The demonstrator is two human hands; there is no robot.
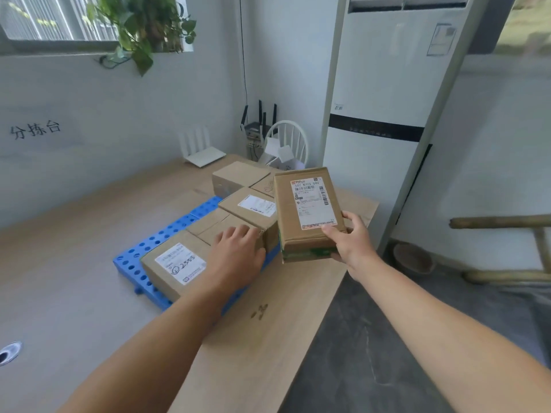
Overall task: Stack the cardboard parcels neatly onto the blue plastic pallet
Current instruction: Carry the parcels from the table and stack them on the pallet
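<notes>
Aloft, just right of the blue, round-holed plastic pallet [134, 260], a flat rectangular cardboard parcel [307, 210] with a white printed label and green tape at its near end is gripped by the right hand [348, 236]. The left hand [235, 251] lies flat, fingers relaxed, on the middle of three brown boxes [174, 263] on the pallet.
</notes>
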